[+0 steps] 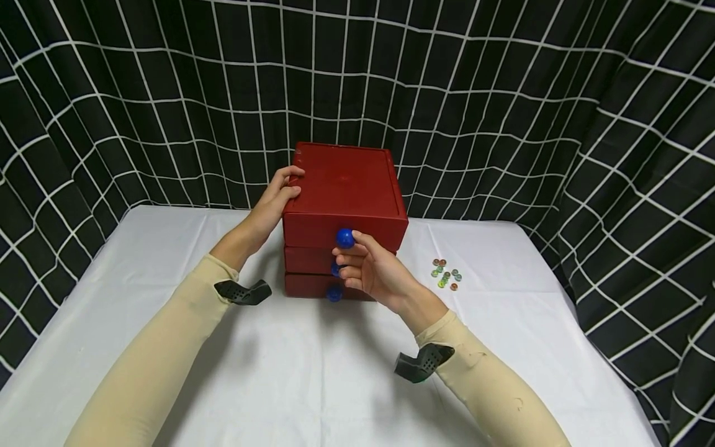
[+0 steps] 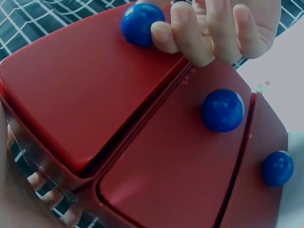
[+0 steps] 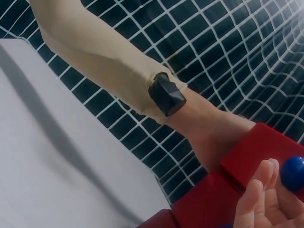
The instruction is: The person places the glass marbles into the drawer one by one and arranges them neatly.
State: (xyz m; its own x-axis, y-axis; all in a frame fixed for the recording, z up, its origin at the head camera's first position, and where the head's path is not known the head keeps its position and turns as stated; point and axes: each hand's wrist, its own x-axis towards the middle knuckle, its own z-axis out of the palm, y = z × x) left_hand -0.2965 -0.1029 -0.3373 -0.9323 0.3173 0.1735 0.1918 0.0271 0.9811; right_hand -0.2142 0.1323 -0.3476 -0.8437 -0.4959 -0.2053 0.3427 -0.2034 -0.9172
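A red drawer cabinet [image 1: 343,180] stands on the white-covered table, its three stacked drawers each with a round blue knob. My right hand [image 1: 380,273] pinches the top blue knob [image 1: 345,238] between thumb and index finger. The other fingers of that hand curl loosely in front of the middle knob [image 2: 223,110]. Against the cabinet's upper left edge rests my left hand [image 1: 270,205], thumb and a finger on the top edge; its other fingers show along the side in the left wrist view. Lowest is the bottom knob [image 1: 334,293], untouched. The right wrist view shows the top knob beside the right fingers.
Several small glass marbles [image 1: 447,274], green, clear and amber, lie loose on the white cloth [image 1: 290,372] right of the cabinet. A black curtain [image 1: 346,81] with a white grid surrounds the table at the back and sides.
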